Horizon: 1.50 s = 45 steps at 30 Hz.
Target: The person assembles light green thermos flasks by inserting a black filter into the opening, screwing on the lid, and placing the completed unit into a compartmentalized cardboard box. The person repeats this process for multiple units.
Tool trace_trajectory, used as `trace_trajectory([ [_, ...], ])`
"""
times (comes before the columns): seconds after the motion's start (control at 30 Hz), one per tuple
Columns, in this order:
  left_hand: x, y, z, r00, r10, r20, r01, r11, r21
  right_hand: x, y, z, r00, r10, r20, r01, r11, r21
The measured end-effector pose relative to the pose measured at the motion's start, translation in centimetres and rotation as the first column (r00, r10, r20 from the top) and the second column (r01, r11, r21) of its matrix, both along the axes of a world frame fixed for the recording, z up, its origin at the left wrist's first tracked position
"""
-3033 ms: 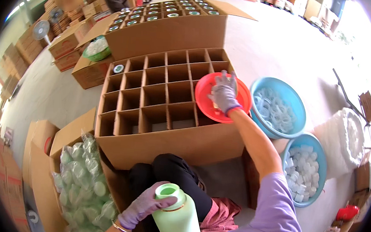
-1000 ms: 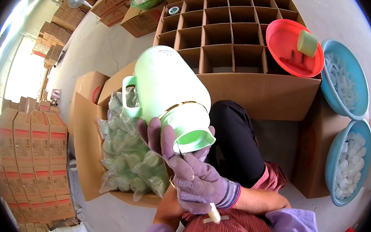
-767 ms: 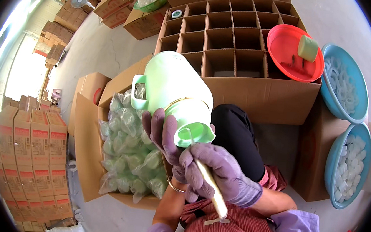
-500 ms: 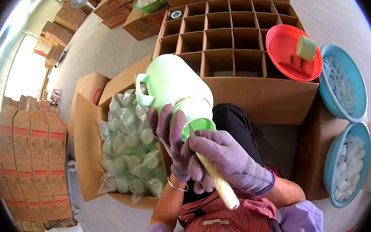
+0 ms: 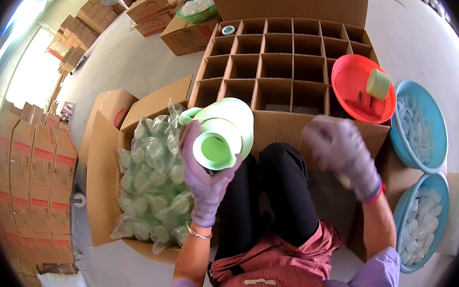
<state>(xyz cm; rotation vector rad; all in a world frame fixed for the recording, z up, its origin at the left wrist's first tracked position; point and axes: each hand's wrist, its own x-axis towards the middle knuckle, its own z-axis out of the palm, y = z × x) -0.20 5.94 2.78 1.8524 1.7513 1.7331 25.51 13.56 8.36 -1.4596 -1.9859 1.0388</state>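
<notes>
My left hand (image 5: 205, 179), in a grey-purple glove, grips a pale green jug (image 5: 238, 117) round its neck end. The jug's round mouth tilts up toward me, and its side handle (image 5: 189, 115) points left. To the right, over the box's front, is my right hand (image 5: 337, 144), gloved and smeared by motion. It is closed on a knife whose pale wrapped handle (image 5: 343, 180) shows a little under the palm; the blade is hidden in the blur. The red basin (image 5: 347, 72) is the thing nearest this hand.
A divided carton (image 5: 276, 66) stands ahead, a small round lid in its far-left corner. In the red basin are a green cylindrical piece (image 5: 378, 84) and dark slim pieces. Blue basins (image 5: 402, 143) of white rings and caps stand right; an open carton (image 5: 100, 182) of bagged green pieces stands left.
My right hand has left the jug's mouth with the knife and swung up and right toward the red basin. The jug has come lower, its mouth now turned more toward me.
</notes>
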Motion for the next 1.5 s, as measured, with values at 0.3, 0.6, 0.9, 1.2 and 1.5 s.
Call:
trace_trajectory([
  [0.3, 2.1, -2.9, -3.4, 0.198, -0.315, 0.928, 0.216, 0.938, 0.272, -1.1, 5.2, -5.1, 0.852, 0.085, -0.517, 0.046, 0.971, 0.236],
  [0.6, -0.6, -6.8, -4.1, 0.583, -0.187, 0.791, 0.564, 0.794, -0.227, -4.9, -6.7, -8.6, 0.814, 0.482, -0.325, -0.227, 0.778, 0.586],
  [0.9, -2.0, -6.6, -4.2, 0.586, -0.197, 0.786, 0.336, 0.942, -0.014, -0.6, -5.0, -9.0, 0.944, 0.237, -0.231, -0.164, 0.941, 0.297],
  [1.2, -3.4, -4.6, -0.6, 0.732, -0.586, 0.349, 0.682, 0.618, -0.392, -3.1, -5.0, -7.7, 0.815, 0.497, -0.297, -0.412, 0.858, 0.307],
  [1.5, -3.4, 2.2, -3.7, 0.743, -0.369, 0.559, 0.563, 0.796, -0.223, -9.4, 1.9, -4.7, 0.849, 0.412, 0.332, -0.484, 0.352, 0.802],
])
